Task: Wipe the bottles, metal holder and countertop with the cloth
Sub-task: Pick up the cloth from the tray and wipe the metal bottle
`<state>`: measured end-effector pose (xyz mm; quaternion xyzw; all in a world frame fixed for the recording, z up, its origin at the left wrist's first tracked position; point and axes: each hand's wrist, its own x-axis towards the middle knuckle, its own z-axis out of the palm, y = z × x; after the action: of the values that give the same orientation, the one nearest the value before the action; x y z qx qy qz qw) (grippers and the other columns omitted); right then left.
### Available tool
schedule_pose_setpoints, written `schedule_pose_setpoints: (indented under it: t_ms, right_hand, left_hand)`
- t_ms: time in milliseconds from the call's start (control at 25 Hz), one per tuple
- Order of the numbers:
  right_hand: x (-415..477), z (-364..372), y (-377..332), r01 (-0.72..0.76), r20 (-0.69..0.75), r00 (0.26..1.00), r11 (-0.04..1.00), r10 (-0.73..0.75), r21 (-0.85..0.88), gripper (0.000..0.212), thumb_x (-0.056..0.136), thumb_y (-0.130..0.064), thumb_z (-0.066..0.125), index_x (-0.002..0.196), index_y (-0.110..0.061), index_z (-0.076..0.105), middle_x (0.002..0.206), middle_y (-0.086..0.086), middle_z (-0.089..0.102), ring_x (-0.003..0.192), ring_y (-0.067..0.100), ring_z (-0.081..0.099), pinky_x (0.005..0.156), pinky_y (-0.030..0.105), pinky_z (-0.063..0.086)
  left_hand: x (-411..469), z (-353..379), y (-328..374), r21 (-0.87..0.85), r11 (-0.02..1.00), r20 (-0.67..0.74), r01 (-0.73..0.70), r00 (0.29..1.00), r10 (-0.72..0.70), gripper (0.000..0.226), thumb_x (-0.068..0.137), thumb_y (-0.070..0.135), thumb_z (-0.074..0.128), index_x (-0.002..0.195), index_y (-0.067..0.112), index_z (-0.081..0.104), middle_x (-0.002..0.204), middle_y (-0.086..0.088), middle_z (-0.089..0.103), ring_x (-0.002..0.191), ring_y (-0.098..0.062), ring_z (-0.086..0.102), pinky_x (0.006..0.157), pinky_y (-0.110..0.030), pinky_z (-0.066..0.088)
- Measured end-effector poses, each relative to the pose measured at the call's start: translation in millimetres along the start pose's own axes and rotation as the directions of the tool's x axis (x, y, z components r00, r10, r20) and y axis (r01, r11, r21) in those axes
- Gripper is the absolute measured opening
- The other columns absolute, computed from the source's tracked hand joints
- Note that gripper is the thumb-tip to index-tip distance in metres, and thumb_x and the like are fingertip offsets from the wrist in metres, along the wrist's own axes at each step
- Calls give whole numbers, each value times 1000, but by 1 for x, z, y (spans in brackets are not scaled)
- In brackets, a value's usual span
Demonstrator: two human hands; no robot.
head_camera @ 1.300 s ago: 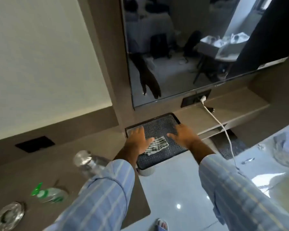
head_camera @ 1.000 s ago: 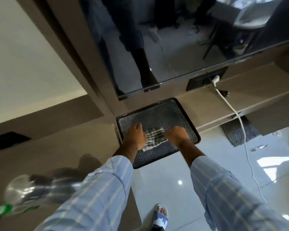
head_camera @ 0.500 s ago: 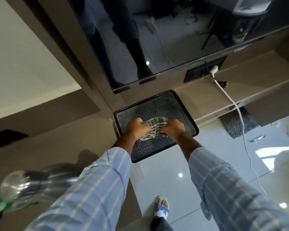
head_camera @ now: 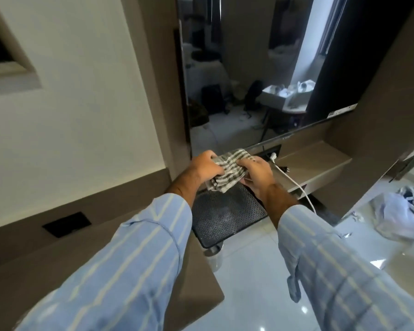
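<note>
A grey-and-white striped cloth (head_camera: 227, 172) is bunched in the air above a black textured tray (head_camera: 222, 213). My left hand (head_camera: 204, 167) grips its left side and my right hand (head_camera: 257, 174) grips its right side. The brown countertop (head_camera: 196, 290) runs along the left under my left sleeve. No bottles or metal holder are in view.
A dark TV screen (head_camera: 249, 68) hangs on the wall ahead. A white cable (head_camera: 296, 185) runs from a socket over a brown shelf (head_camera: 313, 163) down to the glossy floor. A black wall socket (head_camera: 66, 224) sits at left. A plastic bag (head_camera: 397, 216) lies on the floor at right.
Both hands have gathered the cloth off the black tray and lifted it up. The view has tilted upward, and the bottles on the countertop have left the frame.
</note>
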<state>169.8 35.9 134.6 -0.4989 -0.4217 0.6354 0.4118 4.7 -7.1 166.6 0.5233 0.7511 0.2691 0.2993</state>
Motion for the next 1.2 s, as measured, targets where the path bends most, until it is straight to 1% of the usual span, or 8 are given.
schedule_pose_setpoints:
  t_ms: [200, 440, 600, 680, 760, 920, 1120, 1200]
  right_hand:
    - [-83, 73, -63, 201, 57, 978, 979, -202, 26, 9, 90, -8, 71, 97, -11, 67, 70, 1, 75, 56, 10, 72, 51, 24, 59]
    - [-148, 186, -74, 240, 199, 955, 966, -219, -93, 32, 88, -22, 76, 111, 0, 74, 100, 18, 80, 93, 31, 79, 79, 42, 68]
    - [-172, 236, -51, 217, 405, 900, 972, -163, -91, 57, 83, -65, 70, 100, -11, 78, 77, 7, 81, 71, 17, 77, 77, 37, 67]
    - [-168, 240, -16, 387, 391, 892, 831, -227, -400, 63, 88, -73, 58, 98, -13, 76, 92, 9, 82, 85, 21, 75, 84, 38, 60]
    - [-160, 231, 29, 497, 444, 865, 534, -235, -684, 63, 95, -69, 52, 102, -10, 74, 100, 8, 78, 96, 26, 70, 87, 36, 53]
    - [-134, 211, 90, 557, 537, 830, 271, -152, -785, 42, 101, -42, 57, 128, -11, 69, 128, 11, 73, 119, 30, 67, 104, 40, 53]
    - [-103, 192, 94, 554, 449, 832, 426, -326, -716, 33, 90, -17, 55, 113, -17, 80, 111, 3, 80, 102, 21, 73, 99, 38, 58]
    - [-96, 188, 97, 585, 450, 810, 469, -377, -662, 34, 88, -16, 57, 113, -17, 79, 108, 1, 79, 100, 16, 72, 98, 36, 58]
  left_hand:
    - [-68, -104, 15, 97, 989, -86, -109, 989, 117, 42, 71, 25, 84, 106, 21, 61, 109, -4, 68, 87, -20, 61, 63, -27, 44]
    - [-154, -179, -40, -85, 976, -94, -202, 976, 194, 82, 60, 51, 71, 137, 35, 49, 111, 4, 71, 95, -13, 68, 81, -32, 53]
    - [-175, -184, -111, -446, 868, -196, -221, 970, 147, 58, 87, 6, 65, 142, 17, 49, 123, -10, 70, 111, -23, 70, 97, -38, 57]
    - [-184, -171, -154, -618, 776, -275, -126, 960, -63, 48, 89, 1, 60, 134, 16, 55, 121, -18, 69, 113, -38, 68, 96, -45, 55]
    - [-194, -144, -193, -719, 695, -282, -17, 921, -269, 38, 92, 7, 61, 130, 12, 59, 118, -18, 70, 116, -39, 65, 93, -41, 53]
    - [-207, -78, -242, -834, 528, -144, 159, 862, -487, 37, 101, 20, 57, 135, 4, 61, 129, -15, 68, 122, -31, 64, 94, -32, 48]
    - [-189, -28, -225, -687, 704, -294, 180, 817, -497, 36, 100, 46, 52, 123, 23, 67, 100, 10, 61, 72, 13, 58, 69, -3, 40]
    - [-174, 1, -198, -612, 791, -434, -12, 841, -323, 39, 99, 48, 49, 125, 25, 64, 109, 13, 63, 85, 13, 58, 84, -8, 45]
